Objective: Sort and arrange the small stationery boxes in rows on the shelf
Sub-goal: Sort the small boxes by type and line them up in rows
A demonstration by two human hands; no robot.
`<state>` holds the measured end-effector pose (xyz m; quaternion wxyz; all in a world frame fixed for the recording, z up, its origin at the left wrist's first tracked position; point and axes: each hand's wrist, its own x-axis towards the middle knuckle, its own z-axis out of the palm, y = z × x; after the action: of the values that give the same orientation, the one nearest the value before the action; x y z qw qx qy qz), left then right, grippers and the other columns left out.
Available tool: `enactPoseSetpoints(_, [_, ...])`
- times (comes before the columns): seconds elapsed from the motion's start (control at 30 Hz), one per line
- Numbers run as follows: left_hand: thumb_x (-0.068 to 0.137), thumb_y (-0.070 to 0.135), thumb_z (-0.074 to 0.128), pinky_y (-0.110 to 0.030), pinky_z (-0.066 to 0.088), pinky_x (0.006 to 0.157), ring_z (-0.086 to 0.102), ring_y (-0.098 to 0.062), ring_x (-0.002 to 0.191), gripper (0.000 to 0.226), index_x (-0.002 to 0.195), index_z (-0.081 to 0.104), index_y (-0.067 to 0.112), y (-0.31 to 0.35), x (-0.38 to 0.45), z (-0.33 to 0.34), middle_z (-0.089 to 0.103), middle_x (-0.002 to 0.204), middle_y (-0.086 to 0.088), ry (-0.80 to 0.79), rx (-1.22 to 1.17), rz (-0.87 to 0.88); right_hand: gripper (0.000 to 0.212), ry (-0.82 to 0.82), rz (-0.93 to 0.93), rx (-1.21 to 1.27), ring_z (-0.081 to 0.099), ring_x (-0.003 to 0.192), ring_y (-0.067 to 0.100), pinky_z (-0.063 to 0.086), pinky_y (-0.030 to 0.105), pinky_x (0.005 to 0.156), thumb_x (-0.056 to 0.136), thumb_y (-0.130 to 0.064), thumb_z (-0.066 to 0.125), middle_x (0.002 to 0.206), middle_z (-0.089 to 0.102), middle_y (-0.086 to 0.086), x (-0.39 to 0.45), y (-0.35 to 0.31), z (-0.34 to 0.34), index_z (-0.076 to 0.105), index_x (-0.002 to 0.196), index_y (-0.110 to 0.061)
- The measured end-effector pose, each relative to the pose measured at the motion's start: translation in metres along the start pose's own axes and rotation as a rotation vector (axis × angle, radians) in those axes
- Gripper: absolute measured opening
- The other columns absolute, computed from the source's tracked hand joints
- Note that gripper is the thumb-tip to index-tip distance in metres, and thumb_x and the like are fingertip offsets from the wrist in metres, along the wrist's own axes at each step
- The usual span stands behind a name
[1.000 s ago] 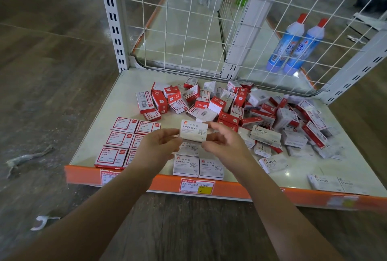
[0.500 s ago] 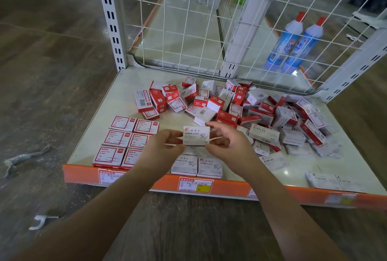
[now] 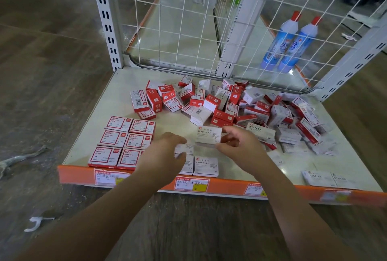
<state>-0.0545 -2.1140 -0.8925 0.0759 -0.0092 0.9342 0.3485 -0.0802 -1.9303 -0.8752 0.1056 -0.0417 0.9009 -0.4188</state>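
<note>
My right hand (image 3: 240, 147) pinches a white paper-clip box (image 3: 207, 135) just above the low shelf (image 3: 96, 118). My left hand (image 3: 165, 153) hovers with relaxed fingers over another white box (image 3: 185, 149), holding nothing. In front lies a white paper-clip box (image 3: 206, 166) by the shelf's orange edge. To the left, several red-framed paper-clip boxes (image 3: 125, 141) lie in two neat columns. A jumbled heap of red and white boxes (image 3: 230, 105) fills the shelf's middle and right.
A white wire grid (image 3: 188, 30) backs the shelf, with two blue bottles (image 3: 289, 44) behind it. Two flat staples boxes (image 3: 326, 179) sit at the front right. The orange edge strip (image 3: 146, 181) carries price labels. Wooden floor with scraps of litter (image 3: 18, 158) surrounds the shelf.
My left hand has let go of the white box and dropped toward the boxes below. My right hand keeps the box and has moved it slightly right.
</note>
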Motion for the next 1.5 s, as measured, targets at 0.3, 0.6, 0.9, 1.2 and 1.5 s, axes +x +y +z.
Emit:
enactPoseSetpoints(0.3, [0.096,0.030,0.047,-0.028,0.035,0.104,0.032,-0.012,0.133,0.041,0.137,0.043,0.030,0.000,0.001,0.008,0.033,0.147,0.013,-0.172,0.272,0.136,0.028,-0.090,0.068,-0.145,0.059,0.092,0.008,0.047,0.016,0.069,0.087,-0.020,0.061,0.111,0.064,-0.006,0.006,0.011,0.004,0.058,0.114,-0.020])
enactPoseSetpoints(0.6, [0.097,0.028,0.043,-0.023,0.045,0.091,0.044,-0.015,0.123,0.038,0.135,0.046,0.027,0.002,0.006,0.005,0.041,0.142,0.008,-0.189,0.325,0.191,0.032,-0.120,0.144,-0.123,0.051,0.097,0.007,0.046,0.017,0.072,0.088,-0.022,0.060,0.115,0.058,-0.007,0.017,0.019,0.014,0.055,0.119,-0.019])
enactPoseSetpoints(0.9, [0.097,0.028,0.044,-0.026,0.048,0.090,0.047,-0.015,0.117,0.034,0.130,0.048,0.027,0.005,0.011,0.005,0.048,0.132,0.007,-0.182,0.313,0.164,0.029,-0.036,0.203,-0.169,0.053,0.095,0.010,0.045,0.018,0.072,0.093,-0.025,0.053,0.117,0.060,0.000,0.023,0.025,0.028,0.057,0.121,-0.015])
enactPoseSetpoints(1.2, [0.097,0.028,0.043,-0.030,0.042,0.096,0.035,-0.016,0.124,0.045,0.140,0.033,0.035,0.006,0.014,0.008,0.037,0.138,0.007,-0.207,0.419,0.229,0.034,-0.009,0.207,-0.171,0.050,0.093,0.007,0.044,0.018,0.075,0.091,-0.024,0.058,0.115,0.058,-0.001,0.026,0.026,0.028,0.056,0.124,-0.016])
enactPoseSetpoints(1.5, [0.095,0.029,0.045,-0.032,0.037,0.100,0.036,-0.017,0.124,0.043,0.138,0.036,0.029,0.016,0.021,0.014,0.038,0.138,0.005,-0.166,0.431,0.246,0.012,0.347,0.044,-0.227,0.056,0.084,0.012,0.041,0.021,0.071,0.089,-0.016,0.058,0.091,0.064,-0.002,0.022,0.025,-0.005,0.067,0.094,-0.012])
